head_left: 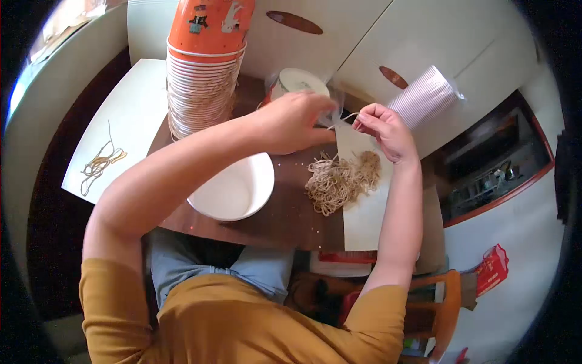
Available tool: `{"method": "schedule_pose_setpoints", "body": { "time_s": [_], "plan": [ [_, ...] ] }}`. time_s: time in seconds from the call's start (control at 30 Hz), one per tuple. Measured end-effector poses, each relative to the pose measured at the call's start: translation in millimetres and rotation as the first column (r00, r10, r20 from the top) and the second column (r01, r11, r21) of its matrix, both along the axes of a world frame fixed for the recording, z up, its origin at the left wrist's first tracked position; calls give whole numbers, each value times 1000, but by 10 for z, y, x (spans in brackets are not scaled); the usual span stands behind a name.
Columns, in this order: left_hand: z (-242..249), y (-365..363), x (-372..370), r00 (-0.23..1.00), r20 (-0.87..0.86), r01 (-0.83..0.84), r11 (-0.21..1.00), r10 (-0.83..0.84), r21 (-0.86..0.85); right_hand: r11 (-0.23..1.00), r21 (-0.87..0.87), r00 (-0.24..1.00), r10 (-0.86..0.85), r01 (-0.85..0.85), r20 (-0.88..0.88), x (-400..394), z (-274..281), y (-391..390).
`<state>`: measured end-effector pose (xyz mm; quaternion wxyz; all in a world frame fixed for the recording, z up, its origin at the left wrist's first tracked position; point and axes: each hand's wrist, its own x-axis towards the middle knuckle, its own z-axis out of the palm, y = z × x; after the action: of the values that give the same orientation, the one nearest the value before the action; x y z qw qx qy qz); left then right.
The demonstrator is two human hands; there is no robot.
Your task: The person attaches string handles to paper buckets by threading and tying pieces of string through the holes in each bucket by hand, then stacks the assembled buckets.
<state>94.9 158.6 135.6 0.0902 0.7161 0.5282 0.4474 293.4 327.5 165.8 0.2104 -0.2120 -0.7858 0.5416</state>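
Note:
My right hand (389,130) is closed in a pinch on a thin pale cord (345,117), raised over the right side of the table. Its other end runs toward my left hand (294,123), which is reached across with thumb and fingers apart, the fingertips smeared by motion. Under the hands a tangled heap of beige cord loops (332,184) lies partly on dark wood and partly on a white sheet (361,221). Left of the heap, a white bucket (236,191) stands with its open mouth toward me, below my left forearm.
A tall stack of orange buckets (206,79) with white rims stands at the back left. Several cords (103,159) lie on a white board (124,112). Behind my hands is another round container (300,82). A plastic-wrapped stack of pale rims (424,97) leans by the cabinet.

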Motion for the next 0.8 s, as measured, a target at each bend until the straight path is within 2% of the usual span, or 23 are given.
{"method": "schedule_pose_setpoints", "body": {
  "time_s": [0.07, 0.1, 0.17, 0.27, 0.33, 0.4, 0.5, 0.57, 0.63, 0.67, 0.73, 0.8],
  "plan": [
    [-242, 565, 133, 986, 150, 54, 989, -74, 135, 999, -53, 999, -1, -2, -44, 2, 151, -134],
    [-138, 562, 181, 972, 192, 143, 989, -135, -28, 995, -102, 997, -11, 4, -73, 1, 198, -209],
    [86, 466, 234, 926, 306, 323, 884, -222, -337, 987, -161, 994, -19, 1, -106, 48, 232, -260],
    [-92, 367, 81, 882, 388, 413, 837, -268, -360, 980, -198, 992, 2, -27, -125, 197, 260, -223],
    [-76, 131, -14, 863, 460, 405, 830, -209, -384, 968, -243, 991, 37, -68, -130, 245, 255, -206],
    [-77, -28, -104, 843, 514, 396, 830, -159, -392, 994, -111, 999, 16, -22, -51, 205, 297, -305],
    [233, -306, -214, 885, 443, 309, 891, -142, -332, 985, 158, 995, -82, 73, 50, 83, 521, -569],
    [440, -431, -241, 905, 416, 210, 946, -93, -246, 859, 500, 957, -228, 111, 179, 34, 793, -658],
    [600, -538, -227, 927, 359, 156, 982, -110, -104, 506, 859, 940, -323, 73, 111, -25, 998, -835],
    [700, -610, -223, 947, 290, 153, 988, -140, -24, 414, 908, 917, -383, 61, 113, -50, 1080, -943],
    [764, -778, -166, 950, 288, 154, 985, -125, -80, 33, 997, 975, -213, 69, -60, -134, 1037, -1175],
    [686, -839, -142, 932, 332, 183, 979, -144, -90, 525, 850, 995, -66, -30, 76, -249, 836, -1340]
  ]
}}
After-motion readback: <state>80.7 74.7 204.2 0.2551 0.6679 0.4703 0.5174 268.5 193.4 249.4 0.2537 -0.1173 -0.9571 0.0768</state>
